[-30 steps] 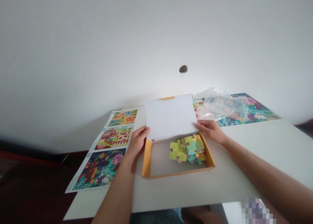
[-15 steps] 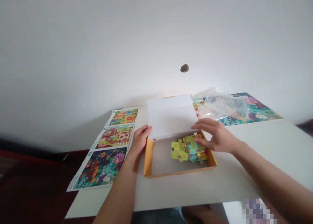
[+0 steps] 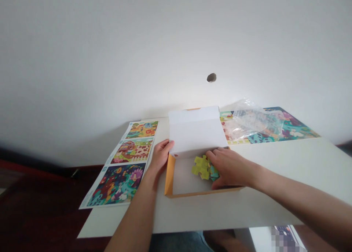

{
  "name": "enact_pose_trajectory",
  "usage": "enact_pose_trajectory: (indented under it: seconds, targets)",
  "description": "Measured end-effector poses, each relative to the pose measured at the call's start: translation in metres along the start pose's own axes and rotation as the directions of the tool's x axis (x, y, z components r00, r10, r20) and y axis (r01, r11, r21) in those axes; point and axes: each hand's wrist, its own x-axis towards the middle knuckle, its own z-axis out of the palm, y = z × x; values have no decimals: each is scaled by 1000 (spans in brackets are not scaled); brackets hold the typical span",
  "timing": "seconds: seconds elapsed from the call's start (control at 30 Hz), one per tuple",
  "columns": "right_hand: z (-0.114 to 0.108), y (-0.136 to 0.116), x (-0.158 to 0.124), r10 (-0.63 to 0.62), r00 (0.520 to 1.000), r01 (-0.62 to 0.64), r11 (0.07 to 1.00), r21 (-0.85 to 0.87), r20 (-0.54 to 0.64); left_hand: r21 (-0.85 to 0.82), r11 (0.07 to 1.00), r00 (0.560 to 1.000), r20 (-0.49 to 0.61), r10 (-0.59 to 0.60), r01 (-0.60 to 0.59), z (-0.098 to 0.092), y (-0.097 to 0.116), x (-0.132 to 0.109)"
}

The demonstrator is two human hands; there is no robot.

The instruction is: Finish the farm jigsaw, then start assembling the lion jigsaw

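Observation:
An orange cardboard box [image 3: 169,178] with a white inside lies on the table, its lid [image 3: 195,131] tipped up at the back. My left hand [image 3: 161,155] grips the box at its left back corner, thumb on the lid's edge. Inside the box, toward the right, are green and multicoloured jigsaw puzzle pieces [image 3: 200,167]. My right hand [image 3: 224,167] reaches into the box with its fingers curled round the pieces, covering most of them. How many it grips is hidden.
Left of the box lies a printed picture sheet [image 3: 132,160] with animal scenes, overhanging the white table's [image 3: 192,217] left edge. At the back right, a crumpled clear plastic bag [image 3: 254,122] rests on a colourful printed sheet [image 3: 295,127]. A wall stands behind.
My right hand has moved down and left into the box and closed over the puzzle pieces. My left hand stays on the box. The view has shifted slightly.

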Motion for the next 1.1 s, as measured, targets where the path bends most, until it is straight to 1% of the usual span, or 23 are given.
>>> enact_pose_trajectory:
  seconds: [0.13,0.23,0.37,0.5,0.63,0.73,0.83,0.93,1.03,1.1]
  targets:
    - [11,-6,0,15,996,-16,1000,-14,-90,-13,1000,1000,-5,-1,1,2,1,-1]
    - [16,-10,0,40,991,-39,999,17,-127,3,1000,1000,-19,1,-1,1,1,0]
    - [17,-11,-1,54,992,-44,995,95,-110,39,999,999,-16,34,-34,-1,-1,1]
    - [11,-10,2,30,997,-18,986,164,-68,47,998,999,-12,49,-49,-1,-1,1]
    - [6,-8,4,29,998,-12,951,308,-52,52,997,998,-32,56,-54,3,3,-1]
    - [-1,-5,4,22,1000,-24,920,391,10,66,996,997,-49,64,-61,5,7,-3]
    - [-9,-2,4,-40,995,-6,899,438,96,104,991,995,-50,86,-80,5,8,-2]
    - [-16,-1,8,-89,980,9,915,403,179,108,991,996,-41,83,-78,4,7,-1]
    - [-18,-1,14,-49,965,-42,940,338,257,88,994,997,-38,73,-69,2,5,0]
    - [-17,0,19,-24,957,-83,931,355,288,106,991,996,-32,87,-83,1,5,1]
